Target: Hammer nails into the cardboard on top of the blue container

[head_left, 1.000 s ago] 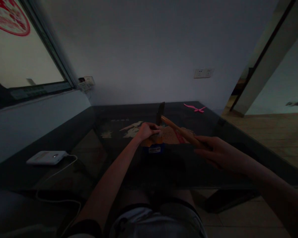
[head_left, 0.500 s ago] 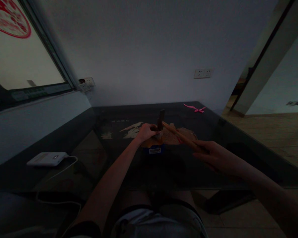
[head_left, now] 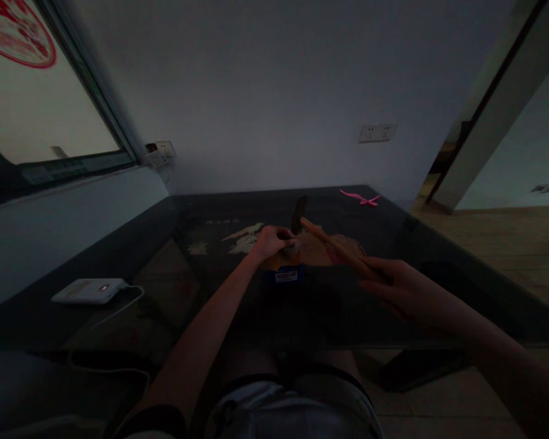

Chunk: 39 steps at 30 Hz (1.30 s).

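Note:
My right hand (head_left: 400, 286) grips the wooden handle of a hammer (head_left: 333, 247). Its dark head (head_left: 298, 214) is raised a little above an orange block (head_left: 281, 263) with a blue label on its front. My left hand (head_left: 272, 241) rests on top of that block, fingers pinched at a spot just under the hammer head. What the fingers pinch is too small and dark to make out. The block sits on a dark glass table (head_left: 238, 305).
A brown perforated board (head_left: 320, 249) lies behind the block. A pink ribbon (head_left: 360, 197) lies at the table's far right corner. A white device (head_left: 89, 290) with a cable sits at the left. A doorway opens at the right.
The hammer head came down onto the spot by my left fingers half a second ago and has now lifted again. My left hand has stayed on the block.

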Each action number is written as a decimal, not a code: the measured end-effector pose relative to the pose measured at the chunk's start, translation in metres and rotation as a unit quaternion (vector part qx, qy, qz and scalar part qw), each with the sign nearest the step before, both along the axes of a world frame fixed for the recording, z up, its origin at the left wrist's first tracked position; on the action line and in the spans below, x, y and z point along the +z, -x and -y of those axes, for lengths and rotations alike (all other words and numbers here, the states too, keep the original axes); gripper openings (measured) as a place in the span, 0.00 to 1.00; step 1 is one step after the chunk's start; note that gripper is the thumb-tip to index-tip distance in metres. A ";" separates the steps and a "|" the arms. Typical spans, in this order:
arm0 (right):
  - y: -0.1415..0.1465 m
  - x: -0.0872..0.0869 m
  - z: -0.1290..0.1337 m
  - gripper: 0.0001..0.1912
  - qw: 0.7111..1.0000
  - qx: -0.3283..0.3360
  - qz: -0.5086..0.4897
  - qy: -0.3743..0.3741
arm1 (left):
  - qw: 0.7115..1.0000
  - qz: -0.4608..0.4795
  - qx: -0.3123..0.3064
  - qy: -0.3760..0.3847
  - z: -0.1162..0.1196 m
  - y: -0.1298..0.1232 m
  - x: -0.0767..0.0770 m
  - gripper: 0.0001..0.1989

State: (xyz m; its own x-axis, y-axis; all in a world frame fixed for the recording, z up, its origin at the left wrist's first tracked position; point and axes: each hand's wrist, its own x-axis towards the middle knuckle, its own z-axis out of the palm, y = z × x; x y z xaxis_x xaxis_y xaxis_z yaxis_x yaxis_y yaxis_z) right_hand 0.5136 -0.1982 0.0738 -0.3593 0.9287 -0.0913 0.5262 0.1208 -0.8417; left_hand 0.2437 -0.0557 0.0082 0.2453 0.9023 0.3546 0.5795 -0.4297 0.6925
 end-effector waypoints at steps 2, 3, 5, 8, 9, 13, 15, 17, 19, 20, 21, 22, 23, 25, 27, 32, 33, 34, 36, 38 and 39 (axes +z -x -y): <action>-0.001 0.000 0.002 0.17 1.000 -0.009 -0.007 -0.003 | 1.000 0.002 0.003 0.000 0.001 -0.001 0.001 0.08; -0.002 -0.001 0.002 0.17 1.000 -0.008 -0.005 -0.006 | 1.000 0.003 0.005 0.000 0.001 -0.001 0.001 0.08; -0.002 -0.003 0.001 0.16 1.000 0.002 0.007 -0.009 | 1.000 0.003 0.004 0.003 0.001 -0.001 0.002 0.08; -0.001 -0.006 -0.002 0.16 1.000 0.014 0.018 -0.003 | 1.000 0.004 0.002 0.010 0.001 -0.001 0.001 0.07; 0.000 -0.006 -0.002 0.17 1.000 0.011 0.016 -0.001 | 1.000 0.006 -0.001 0.013 0.001 0.000 0.000 0.07; 0.000 -0.001 0.002 0.20 0.999 -0.021 -0.007 -0.029 | 1.000 0.010 -0.002 0.005 0.001 0.000 0.000 0.08; 0.000 0.000 0.003 0.22 0.999 -0.026 -0.008 -0.026 | 1.000 0.009 0.002 0.000 0.001 0.000 0.000 0.08; 0.001 -0.002 0.003 0.22 1.000 -0.015 -0.002 -0.008 | 1.000 0.009 -0.003 0.003 0.000 0.000 -0.001 0.08; 0.001 -0.004 0.002 0.21 1.000 0.005 0.007 0.001 | 1.000 0.005 -0.009 0.009 0.000 0.001 -0.001 0.07; 0.001 -0.005 0.001 0.20 1.000 0.011 0.014 0.000 | 1.000 0.002 -0.010 0.011 0.000 0.001 -0.001 0.07; 0.000 -0.006 0.001 0.20 1.000 0.013 0.021 -0.004 | 1.000 0.000 -0.010 0.012 0.000 0.001 0.000 0.07; -0.001 -0.005 0.001 0.20 1.000 0.012 0.027 -0.011 | 1.000 -0.001 -0.008 0.013 0.000 0.001 0.000 0.07; -0.001 -0.005 0.001 0.20 0.999 0.008 0.030 -0.019 | 1.000 0.000 -0.005 0.012 0.001 0.000 0.001 0.08; -0.002 -0.003 0.002 0.19 0.999 0.000 0.025 -0.038 | 1.000 0.005 0.001 0.007 0.002 -0.001 0.002 0.09; -0.002 -0.002 0.002 0.18 0.999 0.002 0.020 -0.049 | 1.000 0.010 0.002 0.006 0.002 -0.001 0.003 0.09; 0.002 -0.005 0.001 0.19 1.000 0.015 0.022 0.001 | 1.000 0.010 -0.017 0.020 -0.001 0.001 0.000 0.07; 0.002 -0.005 0.001 0.19 1.000 0.011 0.017 0.000 | 1.000 0.008 -0.018 0.016 -0.001 0.001 0.000 0.08; 0.001 -0.004 0.002 0.20 1.000 0.006 0.013 -0.006 | 1.000 0.007 -0.017 0.012 -0.001 0.001 -0.001 0.08; -0.001 -0.002 0.004 0.22 1.000 -0.005 0.003 -0.012 | 1.000 0.012 -0.013 0.003 -0.001 0.001 -0.001 0.10; -0.002 -0.002 0.005 0.24 1.000 -0.010 -0.004 -0.005 | 1.000 0.022 -0.010 0.002 -0.001 0.001 -0.001 0.11; -0.002 -0.003 0.004 0.24 1.000 -0.009 -0.004 0.000 | 1.000 0.025 -0.009 0.003 0.000 0.001 -0.001 0.11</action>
State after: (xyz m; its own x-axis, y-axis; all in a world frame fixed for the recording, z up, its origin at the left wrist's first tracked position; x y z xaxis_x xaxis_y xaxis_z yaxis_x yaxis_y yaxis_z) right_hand 0.5159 -0.2027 0.0704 -0.3430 0.9352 -0.0881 0.5214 0.1116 -0.8460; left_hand 0.2426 -0.0553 0.0070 0.2439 0.9000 0.3611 0.5361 -0.4355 0.7232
